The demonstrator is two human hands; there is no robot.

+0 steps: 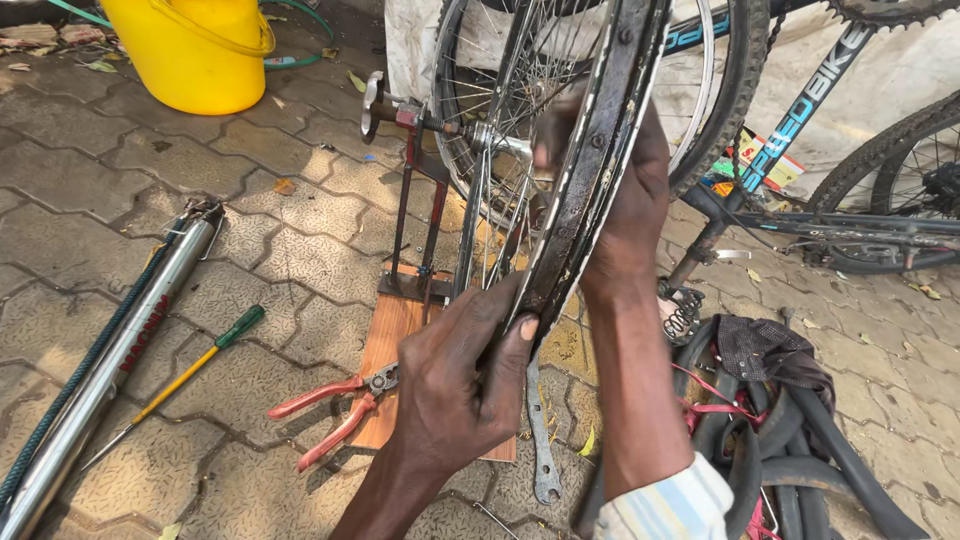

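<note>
A bare bicycle wheel rim (598,150) with thin spokes stands upright in a truing stand (415,215) on a wooden base board (392,335). My left hand (458,375) grips the lower edge of the dark, dirty rim, thumb pressed on its inner face. My right hand (625,205) reaches around the rim's far side, fingers among the spokes near the hub axle (470,130). What the right fingers pinch is hidden by the rim.
Red-handled pliers (335,410) and a flat spanner (541,440) lie by the board. A green-handled screwdriver (185,375) and a long floor pump (105,355) lie left on the paving. Yellow bucket (200,50) at back left. A bicycle (830,150) and black inner tubes (790,430) are on the right.
</note>
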